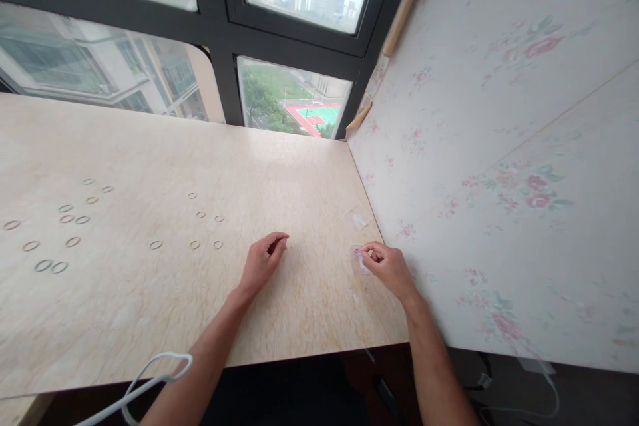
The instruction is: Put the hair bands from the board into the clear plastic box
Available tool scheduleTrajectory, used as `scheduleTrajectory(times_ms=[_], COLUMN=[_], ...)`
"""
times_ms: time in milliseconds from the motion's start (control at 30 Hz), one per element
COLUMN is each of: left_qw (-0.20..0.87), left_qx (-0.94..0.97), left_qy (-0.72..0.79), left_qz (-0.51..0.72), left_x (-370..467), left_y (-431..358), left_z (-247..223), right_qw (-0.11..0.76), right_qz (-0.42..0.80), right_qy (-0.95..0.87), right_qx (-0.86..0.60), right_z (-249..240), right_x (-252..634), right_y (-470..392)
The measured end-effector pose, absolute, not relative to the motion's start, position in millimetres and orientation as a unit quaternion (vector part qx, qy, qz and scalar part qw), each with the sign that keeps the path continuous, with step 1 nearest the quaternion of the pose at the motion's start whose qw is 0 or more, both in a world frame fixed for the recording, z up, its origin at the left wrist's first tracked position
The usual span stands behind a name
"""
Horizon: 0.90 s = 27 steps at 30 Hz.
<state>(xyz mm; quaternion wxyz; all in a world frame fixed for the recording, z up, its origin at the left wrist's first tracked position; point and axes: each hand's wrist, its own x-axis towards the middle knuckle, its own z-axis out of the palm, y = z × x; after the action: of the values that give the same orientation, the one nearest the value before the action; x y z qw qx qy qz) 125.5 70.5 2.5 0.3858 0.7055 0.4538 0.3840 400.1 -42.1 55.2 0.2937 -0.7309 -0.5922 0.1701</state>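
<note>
My left hand (264,257) is over the middle of the marble-patterned table (309,306), its fingers curled together; whatever they may hold is too small to make out. At the right, my right hand (387,265) pinches at a small clear plastic bag (360,266) with something reddish near the fingertips. Another clear bag (358,218) lies just beyond it, near the wall. Left of my left hand, several thin rings lie apart, among them one ring (218,245) close to the wrist side and another ring (194,245) beside it.
Several more rings, such as a greenish ring (43,265), are spread at the far left. A flowered wall (474,146) bounds the right side, and a dark window frame (294,40) the back. A white cable loop (170,366) hangs at the front left edge.
</note>
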Motion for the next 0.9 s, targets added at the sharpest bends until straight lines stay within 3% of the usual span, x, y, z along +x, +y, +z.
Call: scheduleTrajectory(times_ms=[500, 900], left_qw=[0.389, 0.384], left_qx=[0.705, 0.71], left_qy=[0.451, 0.449], left_qz=[0.386, 0.384], left_x=[125.6, 125.9], left_y=[70.6, 70.4], left_z=[-0.4, -0.3], right_qw=[0.356, 0.36], right_qz=[0.308, 0.323], right_qy=[-0.49, -0.473], right_qx=[-0.734, -0.736], right_z=[56.8, 54.6], right_x=[395.6, 398.7], right_y=[-45.9, -45.0])
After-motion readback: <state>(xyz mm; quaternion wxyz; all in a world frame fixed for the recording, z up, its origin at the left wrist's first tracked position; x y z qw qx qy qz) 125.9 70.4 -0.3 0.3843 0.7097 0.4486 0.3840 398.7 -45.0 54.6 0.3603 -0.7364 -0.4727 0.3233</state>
